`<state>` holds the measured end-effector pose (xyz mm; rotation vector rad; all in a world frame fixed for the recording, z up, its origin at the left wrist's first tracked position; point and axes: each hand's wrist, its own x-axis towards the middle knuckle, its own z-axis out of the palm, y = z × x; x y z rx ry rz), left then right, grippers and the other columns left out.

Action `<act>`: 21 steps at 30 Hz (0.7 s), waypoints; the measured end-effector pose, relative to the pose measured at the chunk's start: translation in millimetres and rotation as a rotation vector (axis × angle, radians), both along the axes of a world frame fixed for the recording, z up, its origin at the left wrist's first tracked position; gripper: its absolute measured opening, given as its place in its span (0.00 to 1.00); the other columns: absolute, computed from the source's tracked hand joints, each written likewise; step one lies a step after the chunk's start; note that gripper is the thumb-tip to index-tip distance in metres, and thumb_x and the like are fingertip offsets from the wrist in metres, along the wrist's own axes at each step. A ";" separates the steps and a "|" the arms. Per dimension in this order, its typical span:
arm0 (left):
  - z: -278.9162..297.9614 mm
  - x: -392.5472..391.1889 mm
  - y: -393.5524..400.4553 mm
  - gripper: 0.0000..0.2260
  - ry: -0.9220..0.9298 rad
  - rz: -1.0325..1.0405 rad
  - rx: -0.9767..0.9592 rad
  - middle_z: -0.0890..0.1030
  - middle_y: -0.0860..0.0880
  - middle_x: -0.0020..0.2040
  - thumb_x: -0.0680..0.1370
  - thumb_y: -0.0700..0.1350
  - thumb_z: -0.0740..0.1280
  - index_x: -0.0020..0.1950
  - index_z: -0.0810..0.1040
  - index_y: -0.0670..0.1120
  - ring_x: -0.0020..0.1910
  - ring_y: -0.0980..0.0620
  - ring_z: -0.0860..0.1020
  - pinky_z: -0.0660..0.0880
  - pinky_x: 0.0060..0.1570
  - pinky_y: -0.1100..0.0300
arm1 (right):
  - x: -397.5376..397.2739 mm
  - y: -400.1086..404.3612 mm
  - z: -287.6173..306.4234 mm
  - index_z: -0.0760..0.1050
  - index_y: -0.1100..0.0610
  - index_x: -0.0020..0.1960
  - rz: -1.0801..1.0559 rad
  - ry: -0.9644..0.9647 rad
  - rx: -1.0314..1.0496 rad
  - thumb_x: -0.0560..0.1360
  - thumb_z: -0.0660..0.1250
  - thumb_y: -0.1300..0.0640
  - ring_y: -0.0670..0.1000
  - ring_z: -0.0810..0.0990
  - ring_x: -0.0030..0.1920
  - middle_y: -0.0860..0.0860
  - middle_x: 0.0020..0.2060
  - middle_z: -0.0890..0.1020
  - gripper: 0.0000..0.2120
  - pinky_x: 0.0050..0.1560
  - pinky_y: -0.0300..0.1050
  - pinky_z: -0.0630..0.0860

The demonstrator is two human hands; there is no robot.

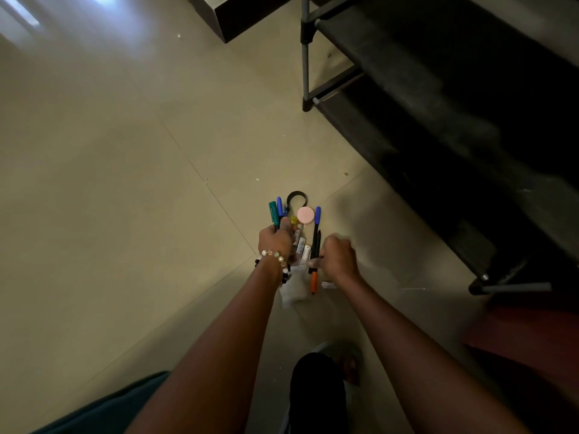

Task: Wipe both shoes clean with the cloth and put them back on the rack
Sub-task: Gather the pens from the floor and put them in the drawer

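My left hand [275, 242], with a bead bracelet at the wrist, grips a green marker [272, 213] and a blue marker [279, 204] above a small pile on the floor. My right hand [339, 257] is blurred, with curled fingers, beside a black pen with an orange end [314, 281]. A white scrap shows at its fingertips, and I cannot tell whether the hand holds it. A crumpled white cloth [293, 292] lies under my wrists. The dark shoe rack [407, 57] stands at the right, and I see no shoes on its shelves.
The pile also holds a pink round lid [305, 215], another blue pen [318, 214], a black curved strap [296, 195] and white tubes. My foot in a sandal [346, 363] is below. A dark box [238, 17] sits at the top. Beige floor tiles spread to the left.
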<state>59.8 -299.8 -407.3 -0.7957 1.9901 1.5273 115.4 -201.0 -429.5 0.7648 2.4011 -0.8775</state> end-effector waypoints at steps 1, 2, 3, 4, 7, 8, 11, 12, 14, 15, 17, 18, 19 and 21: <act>-0.9 -0.3 -0.7 0.16 -0.004 0.007 0.020 0.75 0.46 0.35 0.81 0.52 0.60 0.53 0.77 0.40 0.30 0.49 0.73 0.72 0.30 0.59 | -1.5 2.3 1.0 0.74 0.57 0.46 -0.009 -0.010 0.004 0.69 0.75 0.54 0.52 0.79 0.46 0.55 0.46 0.80 0.12 0.37 0.41 0.70; -1.4 -0.1 -1.3 0.17 -0.006 0.006 0.024 0.74 0.47 0.33 0.82 0.52 0.60 0.54 0.77 0.39 0.28 0.50 0.71 0.71 0.30 0.59 | -2.0 4.7 0.6 0.75 0.58 0.46 -0.037 -0.023 0.002 0.68 0.76 0.55 0.53 0.80 0.47 0.56 0.47 0.81 0.13 0.39 0.42 0.72; -0.2 1.2 -1.5 0.17 -0.012 0.002 0.021 0.73 0.47 0.32 0.82 0.53 0.59 0.54 0.76 0.40 0.27 0.51 0.70 0.70 0.29 0.60 | -2.0 6.7 0.6 0.76 0.60 0.47 -0.087 -0.033 -0.004 0.67 0.77 0.57 0.54 0.81 0.49 0.56 0.48 0.81 0.14 0.40 0.42 0.74; 0.5 2.7 -1.9 0.16 -0.017 -0.001 0.021 0.73 0.47 0.32 0.82 0.53 0.59 0.54 0.76 0.40 0.26 0.52 0.70 0.70 0.26 0.61 | -2.1 7.7 -0.8 0.76 0.61 0.49 -0.157 -0.043 -0.013 0.66 0.77 0.58 0.55 0.81 0.49 0.56 0.49 0.81 0.15 0.40 0.42 0.75; 1.9 4.5 -2.8 0.12 -0.003 -0.015 0.030 0.76 0.45 0.37 0.80 0.53 0.63 0.50 0.76 0.44 0.31 0.50 0.72 0.71 0.26 0.61 | -7.4 11.8 1.9 0.77 0.62 0.52 -0.404 -0.059 -0.057 0.67 0.75 0.59 0.55 0.82 0.47 0.57 0.49 0.82 0.16 0.38 0.42 0.76; 1.0 3.7 -3.7 0.11 0.010 -0.028 0.019 0.78 0.44 0.39 0.79 0.53 0.65 0.47 0.76 0.45 0.33 0.50 0.74 0.72 0.27 0.60 | -11.6 15.2 6.1 0.78 0.62 0.50 -0.502 -0.024 -0.106 0.67 0.75 0.59 0.55 0.83 0.45 0.58 0.47 0.82 0.14 0.36 0.42 0.77; 1.4 3.2 -6.0 0.13 0.020 -0.085 0.040 0.79 0.44 0.38 0.76 0.54 0.68 0.43 0.76 0.45 0.28 0.51 0.73 0.70 0.27 0.62 | -25.5 24.0 30.8 0.76 0.64 0.43 -0.657 0.120 -0.572 0.69 0.73 0.65 0.53 0.82 0.36 0.59 0.41 0.83 0.06 0.32 0.42 0.79; 3.6 4.0 -5.8 0.15 0.007 -0.107 0.079 0.78 0.45 0.34 0.76 0.55 0.68 0.41 0.76 0.43 0.25 0.52 0.72 0.69 0.24 0.63 | -28.0 24.3 40.1 0.77 0.65 0.44 -0.608 0.145 -0.723 0.70 0.72 0.66 0.53 0.82 0.35 0.60 0.40 0.82 0.06 0.34 0.43 0.80; 8.1 5.9 -4.8 0.18 -0.014 -0.114 0.175 0.74 0.47 0.26 0.77 0.55 0.67 0.35 0.74 0.42 0.19 0.54 0.68 0.65 0.20 0.66 | -31.6 23.4 51.6 0.77 0.69 0.48 -0.486 0.184 -0.853 0.71 0.71 0.67 0.55 0.82 0.35 0.61 0.38 0.82 0.08 0.36 0.45 0.82; 10.1 5.9 -4.8 0.19 -0.014 -0.092 0.208 0.72 0.47 0.24 0.77 0.54 0.67 0.34 0.73 0.42 0.18 0.54 0.66 0.63 0.19 0.66 | -33.2 22.6 53.0 0.77 0.71 0.49 -0.459 0.213 -0.850 0.71 0.71 0.67 0.55 0.83 0.34 0.62 0.38 0.82 0.09 0.37 0.46 0.82; 11.4 4.4 -5.9 0.16 -0.008 -0.050 0.231 0.72 0.47 0.24 0.77 0.51 0.68 0.35 0.73 0.42 0.17 0.55 0.66 0.63 0.19 0.67 | -34.6 21.7 50.9 0.77 0.71 0.48 -0.497 0.267 -0.794 0.70 0.72 0.67 0.55 0.84 0.34 0.61 0.38 0.83 0.10 0.35 0.46 0.82; 12.3 4.0 -6.4 0.14 -0.004 -0.031 0.238 0.73 0.48 0.24 0.78 0.48 0.68 0.38 0.74 0.41 0.17 0.55 0.66 0.63 0.19 0.67 | -33.3 21.2 46.1 0.77 0.69 0.46 -0.526 0.289 -0.712 0.70 0.73 0.66 0.54 0.84 0.34 0.60 0.38 0.83 0.08 0.34 0.45 0.82; 14.3 4.1 -6.6 0.11 0.002 -0.006 0.252 0.75 0.49 0.25 0.78 0.46 0.68 0.41 0.75 0.39 0.17 0.56 0.67 0.63 0.19 0.67 | -31.0 20.6 40.2 0.77 0.66 0.43 -0.532 0.306 -0.584 0.69 0.74 0.65 0.53 0.84 0.33 0.58 0.38 0.83 0.07 0.34 0.45 0.82; 15.1 3.9 -6.9 0.08 0.015 0.060 0.253 0.76 0.47 0.28 0.79 0.43 0.66 0.46 0.75 0.38 0.17 0.57 0.69 0.64 0.18 0.69 | -23.5 18.0 23.6 0.78 0.62 0.43 -0.390 0.312 -0.291 0.69 0.75 0.62 0.51 0.83 0.37 0.57 0.41 0.83 0.07 0.40 0.47 0.82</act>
